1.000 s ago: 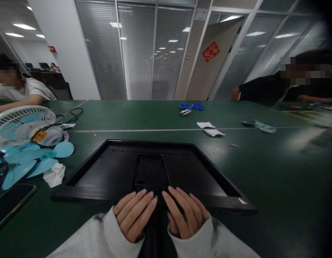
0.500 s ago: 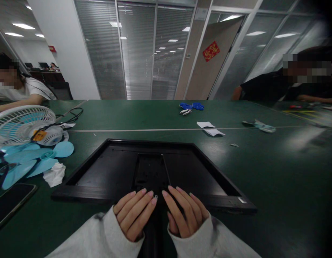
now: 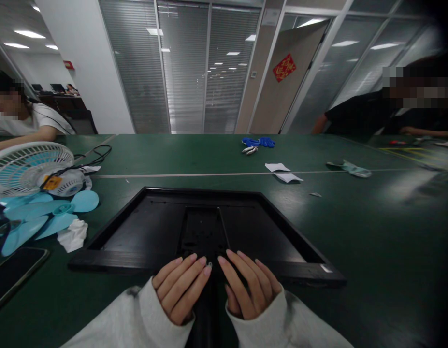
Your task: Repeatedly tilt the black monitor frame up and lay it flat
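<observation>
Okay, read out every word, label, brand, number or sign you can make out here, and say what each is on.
No text reads clearly enough to quote.
Red diamond sign on the door: gold characters, too blurred.
Orange label on the fan: too blurred.
White sticker on the black panel: too small.

Can read no wording with certainty. Note red diamond sign [image 3: 284, 67] on door [image 3: 299, 50], bearing gold characters, too blurred to transcribe. Note orange label [image 3: 51, 182] on white fan [image 3: 68, 184], dark marks illegible; small white sticker [image 3: 325, 268] on near right corner of black panel [image 3: 154, 227], too small to read.
</observation>
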Tool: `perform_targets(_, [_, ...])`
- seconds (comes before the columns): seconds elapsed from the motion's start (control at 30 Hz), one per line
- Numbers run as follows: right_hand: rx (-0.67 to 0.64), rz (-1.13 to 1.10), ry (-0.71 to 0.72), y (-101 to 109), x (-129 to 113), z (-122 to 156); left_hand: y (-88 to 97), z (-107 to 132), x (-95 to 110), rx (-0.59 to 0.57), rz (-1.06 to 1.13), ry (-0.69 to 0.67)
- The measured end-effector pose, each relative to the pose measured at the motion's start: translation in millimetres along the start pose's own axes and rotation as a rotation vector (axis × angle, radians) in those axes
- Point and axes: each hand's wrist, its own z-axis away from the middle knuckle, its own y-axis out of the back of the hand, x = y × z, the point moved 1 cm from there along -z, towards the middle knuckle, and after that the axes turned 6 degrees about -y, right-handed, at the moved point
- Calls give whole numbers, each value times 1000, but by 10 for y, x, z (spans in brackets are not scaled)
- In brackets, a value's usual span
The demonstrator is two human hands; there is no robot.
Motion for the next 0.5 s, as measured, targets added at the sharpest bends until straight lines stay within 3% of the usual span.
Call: perform_targets(0.5, [104,-4,32,-70,19,-17,-11,9,-3,17,-10,10])
